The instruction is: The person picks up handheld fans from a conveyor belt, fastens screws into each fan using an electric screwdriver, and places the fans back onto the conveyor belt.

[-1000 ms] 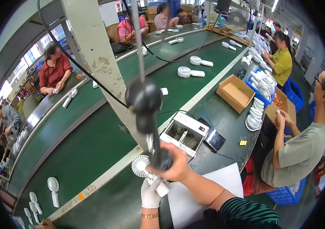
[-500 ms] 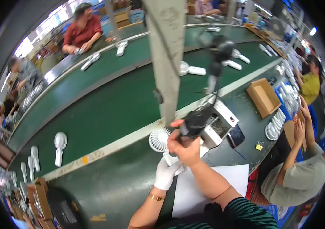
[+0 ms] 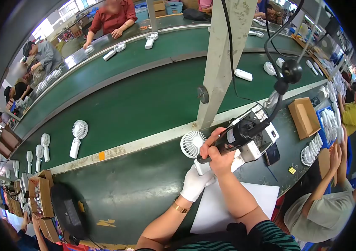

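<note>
My left hand (image 3: 194,184), in a white glove, is closed around the handle of a white handheld fan (image 3: 193,144). The fan's round grille points away from me, just above the bench. My right hand (image 3: 220,158) is bare and wraps around a black electric screwdriver (image 3: 235,136), which slants down to the left. Its nose is at the fan's neck; whether the bit touches a screw is hidden. White paper (image 3: 236,207) lies under my right forearm. Right of the screwdriver stands a white box-shaped device (image 3: 270,133).
A green conveyor (image 3: 144,113) with several fans runs behind a metal post (image 3: 217,75). Rightward are a phone (image 3: 272,154), a cardboard box (image 3: 304,118) and a blue crate of fan parts (image 3: 328,125). A co-worker (image 3: 320,213) sits close on the right.
The camera view has shifted, so the bench and post appear farther right. The screwdriver, blurred before, is now sharp, still at the fan's neck. Both hands keep their holds.
</note>
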### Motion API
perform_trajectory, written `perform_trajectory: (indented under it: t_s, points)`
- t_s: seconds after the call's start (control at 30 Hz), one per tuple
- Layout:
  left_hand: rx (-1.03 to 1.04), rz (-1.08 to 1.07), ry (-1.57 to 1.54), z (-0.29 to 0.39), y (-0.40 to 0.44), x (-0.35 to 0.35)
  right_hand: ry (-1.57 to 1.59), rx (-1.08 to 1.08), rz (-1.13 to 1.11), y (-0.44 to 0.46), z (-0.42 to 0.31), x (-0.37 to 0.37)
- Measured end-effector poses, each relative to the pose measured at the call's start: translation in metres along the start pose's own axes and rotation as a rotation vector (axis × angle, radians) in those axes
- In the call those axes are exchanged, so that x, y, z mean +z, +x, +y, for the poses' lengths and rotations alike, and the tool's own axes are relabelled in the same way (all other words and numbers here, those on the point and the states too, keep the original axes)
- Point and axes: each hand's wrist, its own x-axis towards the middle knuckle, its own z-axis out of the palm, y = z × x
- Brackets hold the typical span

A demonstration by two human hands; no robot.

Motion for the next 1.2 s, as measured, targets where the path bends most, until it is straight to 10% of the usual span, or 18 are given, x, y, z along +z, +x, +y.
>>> perform_trajectory:
  t_s: [0.37,0.6,0.83,1.0,1.1,1.2]
  points:
    - [-0.079,-0.007,-0.028,-0.018,0.008,-0.016,-0.117,0.046,0.006,-0.002,0.011,0.003]
    - [0.171,0.124,-0.091,0.011,0.04,-0.039,-0.421,-0.422,0.068,0.005,-0.054,-0.02]
    - [0.638,0.779,1.137,0.14,0.117,-0.167,-0.55,-0.029,0.204,0.011,-0.059,0.003]
    - [0.242,1.694,1.491,0.204,0.076,-0.298,-0.604,-0.067,0.164,0.014,-0.05,-0.01]
    - [-0.066,1.203,1.671,0.204,0.073,-0.415,-0.62,-0.062,0.153,0.013,-0.051,-0.009]
    - [0.019,0.971,1.711,0.209,0.055,-0.362,-0.601,0.019,0.165,0.015,-0.056,-0.006]
